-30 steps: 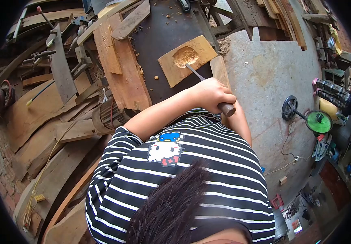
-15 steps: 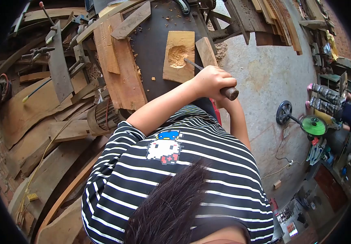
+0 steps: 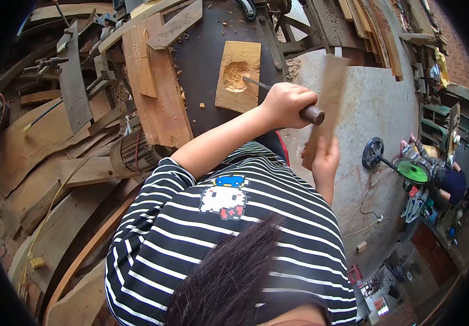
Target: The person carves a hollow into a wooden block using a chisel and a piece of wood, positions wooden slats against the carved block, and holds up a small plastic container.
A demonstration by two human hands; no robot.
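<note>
Honestly, the trick with this kind of hollow is all in the angle. The left hand [image 3: 286, 106] has its fingers clenched around the chisel [image 3: 257, 83], with the butt of the handle [image 3: 313, 114] poking out past the fist, and that's a decent grip imo, since it leaves a bit to hit. The right hand [image 3: 325, 158] has its fingers wrapped around the low end of a flat bat [image 3: 333, 89], which is blurry and right by the butt; can't tell if they're touching. The block [image 3: 241, 49] lies flat on the dark tabletop [image 3: 204, 65], out ahead of the left fingers and a little to their left, apart from them, so only the steel bridges the gap. The tip sits in the hollow [image 3: 235, 81], at or near its right side, with the shaft slanting in low from the right. I'd go for short, square taps in line with the handle, thin bites only, and ease the angle flatter toward the bottom so it doesn't dig in and stick. No clamp or hand on the block that I can see, so a hard whack could probably spin or shove it; light hits would be my call. Also, watch those left knuckles, they're pretty close to where the bat lands.
</note>
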